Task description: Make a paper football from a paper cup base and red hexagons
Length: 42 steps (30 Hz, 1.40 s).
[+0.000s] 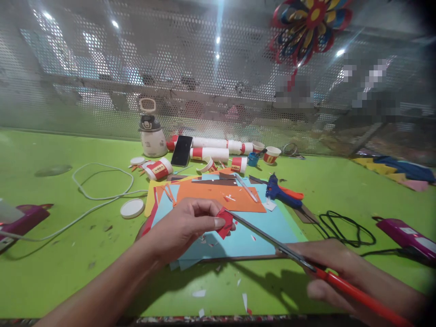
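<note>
**Red Paper [227, 221] Pinched Close to the Scissors [303, 261]**

In the head view, we had the red paper between the fingers [207, 224] of our left hand [185, 227], thumb pressed on its near face. Our right hand [340, 259] gripped the scissors by the handles; the long blades looked nearly together, their tip at the paper's top edge, just beside the left fingertips. Whether the steel was biting in, we could not tell.

We judged that nearness the main danger: a slip of the right hand, or the paper twisting in so small a pinch, could have nicked skin. A loosened pinch might have dropped the paper onto the light blue sheet [284, 227] under the fingers, among small scraps [204, 238], where it could go astray.

The paper itself was small, flat and angular, narrowing to a corner below the thumb, with darker marks on its face and its left part covered. Beyond the fingers lay an orange sheet [200, 196]; farther right of them, a blue glue gun [273, 187] on the green table [44, 277].
</note>
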Tool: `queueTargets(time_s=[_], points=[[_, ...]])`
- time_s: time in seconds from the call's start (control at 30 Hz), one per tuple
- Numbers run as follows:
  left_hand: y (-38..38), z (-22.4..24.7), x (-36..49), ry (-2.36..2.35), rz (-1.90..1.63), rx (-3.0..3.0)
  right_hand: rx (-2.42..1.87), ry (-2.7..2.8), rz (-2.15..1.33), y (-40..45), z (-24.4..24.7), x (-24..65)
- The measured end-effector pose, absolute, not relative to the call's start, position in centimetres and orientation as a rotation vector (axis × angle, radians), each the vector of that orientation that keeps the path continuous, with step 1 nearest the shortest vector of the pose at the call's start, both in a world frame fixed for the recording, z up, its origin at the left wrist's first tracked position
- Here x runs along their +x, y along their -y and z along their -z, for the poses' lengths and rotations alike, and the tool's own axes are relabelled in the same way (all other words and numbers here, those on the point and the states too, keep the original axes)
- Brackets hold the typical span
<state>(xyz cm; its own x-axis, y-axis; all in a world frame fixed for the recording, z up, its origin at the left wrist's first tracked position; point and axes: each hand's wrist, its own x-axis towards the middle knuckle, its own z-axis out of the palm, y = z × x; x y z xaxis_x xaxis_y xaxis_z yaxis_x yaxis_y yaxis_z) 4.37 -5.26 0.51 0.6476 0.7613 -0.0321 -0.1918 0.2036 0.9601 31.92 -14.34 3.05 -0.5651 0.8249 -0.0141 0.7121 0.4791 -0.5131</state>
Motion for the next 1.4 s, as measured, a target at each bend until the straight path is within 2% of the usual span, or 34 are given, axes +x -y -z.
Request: queueTargets(time_s=[0.63,0.93,1.07,1.23,1.4], points=[[5.3,-0.7,4.2,-0.56,-0.696,1.185,-1.352,2.439,-0.673,14.8,-3.1,31.7],[5.1,-0.5,4.1,-0.562,-0.692,1.169,-1.307,2.374,-0.5,14.0,-2.4,32.0],[4.9,-0.4,4.2,-0.587,-0.653,1.221,-1.484,2.121,-0.371,13.4,-2.6,31.3],[4.8,-0.1,4.4,-0.535,-0.531,1.318,-1.384,2.018,-0.685,11.8,-3.5,28.7],[4.6,0.1,4.2,-0.564,-0.479,1.346,-1.303,2.169,-0.667,10.2,-3.6,26.8]])
